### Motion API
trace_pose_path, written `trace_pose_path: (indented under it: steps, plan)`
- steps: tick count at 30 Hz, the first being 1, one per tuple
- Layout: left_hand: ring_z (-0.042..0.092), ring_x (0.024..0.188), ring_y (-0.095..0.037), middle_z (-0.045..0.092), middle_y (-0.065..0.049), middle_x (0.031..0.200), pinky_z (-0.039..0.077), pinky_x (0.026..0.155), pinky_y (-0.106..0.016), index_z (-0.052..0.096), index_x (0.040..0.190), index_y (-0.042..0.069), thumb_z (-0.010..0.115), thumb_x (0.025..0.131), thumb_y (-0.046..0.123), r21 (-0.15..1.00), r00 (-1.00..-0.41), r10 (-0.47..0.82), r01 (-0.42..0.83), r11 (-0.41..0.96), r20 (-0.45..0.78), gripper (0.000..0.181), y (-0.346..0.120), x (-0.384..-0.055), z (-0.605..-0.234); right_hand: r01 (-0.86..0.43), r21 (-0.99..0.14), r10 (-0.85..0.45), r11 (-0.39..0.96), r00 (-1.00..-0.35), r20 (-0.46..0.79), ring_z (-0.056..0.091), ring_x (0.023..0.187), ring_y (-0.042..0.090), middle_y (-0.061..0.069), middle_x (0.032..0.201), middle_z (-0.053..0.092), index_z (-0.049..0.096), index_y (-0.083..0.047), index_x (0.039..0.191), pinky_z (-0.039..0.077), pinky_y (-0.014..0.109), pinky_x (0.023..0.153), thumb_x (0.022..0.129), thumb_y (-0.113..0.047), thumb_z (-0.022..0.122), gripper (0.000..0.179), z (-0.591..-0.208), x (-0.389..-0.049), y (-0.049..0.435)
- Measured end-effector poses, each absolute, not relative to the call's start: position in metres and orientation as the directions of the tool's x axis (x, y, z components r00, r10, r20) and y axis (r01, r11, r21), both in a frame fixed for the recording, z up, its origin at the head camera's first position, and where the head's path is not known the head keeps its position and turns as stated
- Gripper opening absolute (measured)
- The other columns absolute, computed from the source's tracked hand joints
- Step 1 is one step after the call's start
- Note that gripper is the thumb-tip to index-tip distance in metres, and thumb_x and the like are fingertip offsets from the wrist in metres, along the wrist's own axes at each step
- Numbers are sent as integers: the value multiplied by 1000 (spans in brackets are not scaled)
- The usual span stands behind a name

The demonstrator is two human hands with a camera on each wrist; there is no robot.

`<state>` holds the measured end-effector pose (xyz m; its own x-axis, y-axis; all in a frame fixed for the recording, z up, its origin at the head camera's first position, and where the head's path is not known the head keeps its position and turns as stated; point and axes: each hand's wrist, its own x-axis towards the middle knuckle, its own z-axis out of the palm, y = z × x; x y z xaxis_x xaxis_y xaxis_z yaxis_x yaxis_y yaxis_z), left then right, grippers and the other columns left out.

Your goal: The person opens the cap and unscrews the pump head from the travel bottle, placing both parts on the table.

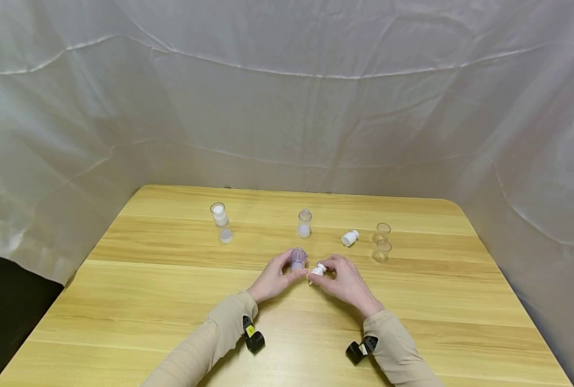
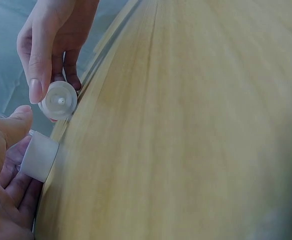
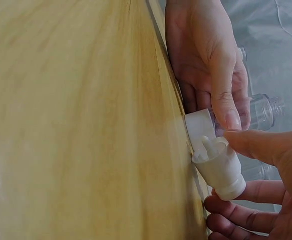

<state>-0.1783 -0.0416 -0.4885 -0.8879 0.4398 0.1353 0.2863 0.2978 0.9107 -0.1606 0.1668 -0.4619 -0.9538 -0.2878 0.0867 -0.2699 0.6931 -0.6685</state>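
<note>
In the head view my left hand (image 1: 273, 277) holds a small clear bottle (image 1: 298, 259) upright, fingers and thumb around its sides. The bottle's white base (image 3: 200, 127) shows in the right wrist view, low by the tabletop. Just to the right, my right hand (image 1: 347, 282) pinches a white pump head (image 1: 318, 270) between thumb and fingers. Its hollow underside with a short central stem faces the camera in the right wrist view. The pump head is beside the bottle and tilted. From the left wrist view, its round open end (image 2: 59, 101) is visible near the bottle's white base (image 2: 39, 156).
On the wooden table (image 1: 171, 317), a bottle with white pump and clear cover (image 1: 219, 216) stands at the left. An open clear bottle (image 1: 305, 223) stands behind my hands. Another white pump head (image 1: 350, 238) lies to the right, beside two clear covers (image 1: 381, 251).
</note>
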Motion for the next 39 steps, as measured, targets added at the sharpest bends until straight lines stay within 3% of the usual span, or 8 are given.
trace_pose_path:
  steps: [10,23,39]
  plan:
    - [60,128,-34,66,-17,132,43,116,-52,55,138,2,68,96,18,915,-891,436,275,296,127,47,-41,-178,-489,-296,-663,-291,687,-949,122,63,93,18,7,103,72,77,-10,98,56,37,83,86,-27,79,20,-463,-160,166]
    - [59,128,-34,66,-17,133,43,116,-53,54,138,1,67,96,16,918,-890,437,273,287,128,47,-41,-178,-489,-343,-646,-335,682,-932,141,59,89,14,3,96,71,73,-5,113,52,29,80,87,-26,78,34,-465,-160,168]
    - [60,126,-34,66,-17,131,45,115,-52,56,136,2,67,96,15,918,-896,424,273,286,134,44,-40,-176,-490,-347,-655,-344,671,-928,140,63,100,20,7,109,72,69,-3,124,54,43,93,88,-26,77,43,-466,-157,170]
